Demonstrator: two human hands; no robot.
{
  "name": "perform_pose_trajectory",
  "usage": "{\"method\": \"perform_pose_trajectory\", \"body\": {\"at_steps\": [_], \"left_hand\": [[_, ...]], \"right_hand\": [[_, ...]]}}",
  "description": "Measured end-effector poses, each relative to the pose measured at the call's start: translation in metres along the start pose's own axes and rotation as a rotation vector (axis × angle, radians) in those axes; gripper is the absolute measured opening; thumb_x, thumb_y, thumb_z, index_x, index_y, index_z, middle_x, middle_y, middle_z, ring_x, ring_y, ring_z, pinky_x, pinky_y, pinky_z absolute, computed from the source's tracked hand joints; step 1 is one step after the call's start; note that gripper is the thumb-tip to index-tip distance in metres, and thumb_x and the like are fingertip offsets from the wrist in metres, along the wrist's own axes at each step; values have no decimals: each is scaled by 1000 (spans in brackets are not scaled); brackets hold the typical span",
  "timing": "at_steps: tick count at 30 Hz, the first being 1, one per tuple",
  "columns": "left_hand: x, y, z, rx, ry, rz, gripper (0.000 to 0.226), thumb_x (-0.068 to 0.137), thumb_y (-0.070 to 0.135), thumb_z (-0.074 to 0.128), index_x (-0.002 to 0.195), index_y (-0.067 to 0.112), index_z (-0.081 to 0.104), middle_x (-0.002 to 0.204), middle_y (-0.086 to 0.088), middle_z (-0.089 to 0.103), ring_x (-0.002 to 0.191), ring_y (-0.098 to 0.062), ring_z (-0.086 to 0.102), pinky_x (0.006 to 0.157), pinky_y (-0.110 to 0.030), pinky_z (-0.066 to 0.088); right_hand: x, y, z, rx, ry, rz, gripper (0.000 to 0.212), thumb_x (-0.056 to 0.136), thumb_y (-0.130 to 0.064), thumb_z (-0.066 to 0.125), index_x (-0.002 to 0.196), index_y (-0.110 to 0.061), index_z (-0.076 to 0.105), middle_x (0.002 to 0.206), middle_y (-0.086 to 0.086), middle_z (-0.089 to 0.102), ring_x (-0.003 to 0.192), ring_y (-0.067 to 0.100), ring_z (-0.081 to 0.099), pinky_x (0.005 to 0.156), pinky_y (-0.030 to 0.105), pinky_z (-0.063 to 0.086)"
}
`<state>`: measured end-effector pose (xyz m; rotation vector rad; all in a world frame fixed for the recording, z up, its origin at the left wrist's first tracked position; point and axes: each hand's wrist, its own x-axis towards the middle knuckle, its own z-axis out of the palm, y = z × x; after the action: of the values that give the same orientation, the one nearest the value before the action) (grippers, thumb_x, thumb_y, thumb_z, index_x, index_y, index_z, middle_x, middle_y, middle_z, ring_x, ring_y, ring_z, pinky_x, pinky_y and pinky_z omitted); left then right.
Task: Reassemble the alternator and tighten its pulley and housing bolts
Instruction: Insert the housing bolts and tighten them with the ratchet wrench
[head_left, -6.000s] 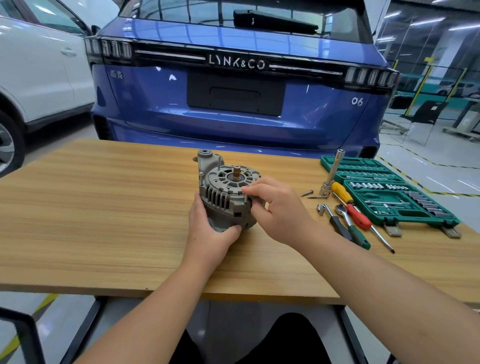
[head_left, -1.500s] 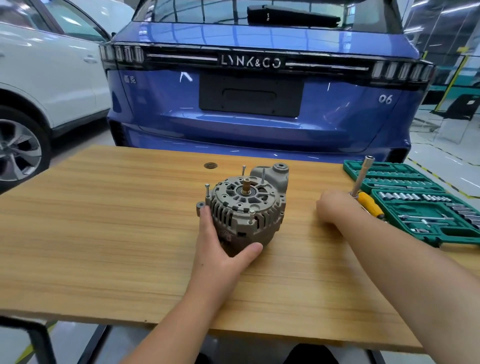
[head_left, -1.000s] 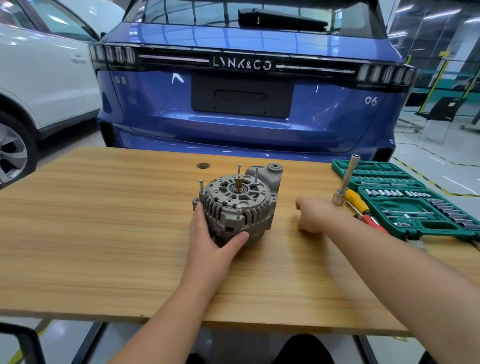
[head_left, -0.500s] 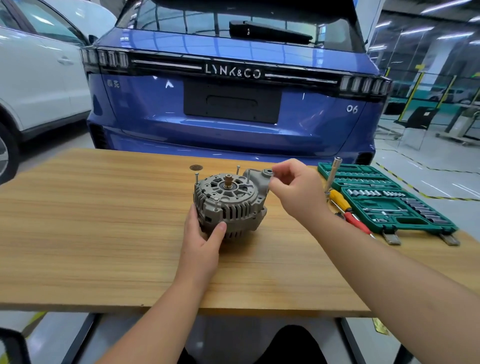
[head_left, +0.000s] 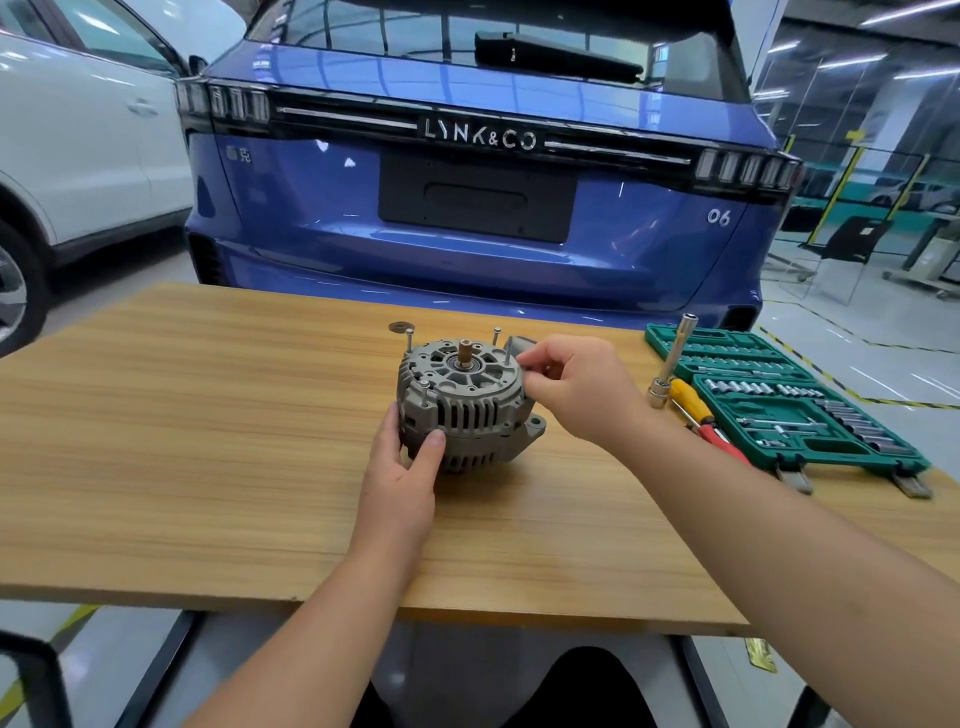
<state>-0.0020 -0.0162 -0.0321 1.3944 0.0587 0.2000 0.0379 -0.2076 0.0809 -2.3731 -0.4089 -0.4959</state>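
here, left hand (head_left: 400, 470) gripping alternator (head_left: 465, 402), right hand (head_left: 576, 387) pinching a bolt (head_left: 508, 358)

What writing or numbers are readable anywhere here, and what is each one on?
"LYNK&CO": silver letters across the blue car's tailgate.
"06": badge on the tailgate's lower right.
"克": second character of a small badge on the tailgate's left; the first is blurred.
Socket set and alternator: any markings are too small to read.
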Motion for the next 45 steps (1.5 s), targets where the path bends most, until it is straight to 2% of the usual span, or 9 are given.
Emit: {"method": "perform_pose_trajectory", "body": {"at_steps": [4,8,16,22,25,29,34,38,45], "left_hand": [[0,-1,0,-6,-4,4,76,84,52,63,154,51,34,152,18,50,141,-11,48,117,-47,43],[1,-1,-1,-6,2,10,75,84,53,64,153,52,35,152,18,50,141,-11,47,116,-48,44],[3,-3,-2,10,23,28,88,75,47,77,154,46,38,145,16,56,131,-4,55,109,-42,50],[5,-9,-2,91,47,58,86,81,26,88,149,45,39,128,29,57,103,20,60,77,-13,51],[8,-10,-1,76,79,50,76,80,22,89,136,47,44,122,28,58,95,24,59,77,-16,50],[10,-11,-1,91,94,64,71,75,27,92,117,59,45,121,28,58,103,19,60,81,-16,48],[10,-13,1,134,112,105,78,75,27,93,130,44,40,130,24,52,119,1,56,84,-18,48],[9,-11,2,162,107,112,77,77,29,92,131,40,38,140,10,51,122,-6,56,86,-21,47],[8,-9,11,260,153,123,80,72,34,95,126,36,36,139,5,45,113,-8,56,83,-19,45]], "right_hand": [[-4,1,3,-114,52,-120,18,94,-15,67,109,-13,77,94,-11,62,80,1,56,67,13,45],[-6,7,5,-79,77,-77,14,91,-16,68,101,-15,78,116,-10,50,110,9,47,90,25,44],[-22,14,13,-146,37,-128,23,91,-13,65,111,-10,75,118,-7,53,118,15,46,100,32,42],[-25,14,12,-37,7,-53,29,93,-16,61,120,-19,71,120,-17,48,78,8,57,74,19,49],[-25,17,14,-58,4,-76,29,91,-14,61,118,-20,70,122,-18,47,73,-6,50,70,15,41],[-24,21,17,-23,13,-62,27,93,-6,58,113,-16,72,127,-12,50,67,-12,43,69,14,37],[-32,22,23,58,27,-16,37,93,-3,55,126,-14,67,145,-6,48,78,-6,42,84,24,44],[-51,31,22,-10,-58,-69,56,94,-8,55,146,-27,49,163,-15,25,80,-2,53,77,20,46],[-86,68,7,-165,-159,71,42,97,-22,56,138,-28,57,149,-11,45,127,9,47,98,20,36]]}}
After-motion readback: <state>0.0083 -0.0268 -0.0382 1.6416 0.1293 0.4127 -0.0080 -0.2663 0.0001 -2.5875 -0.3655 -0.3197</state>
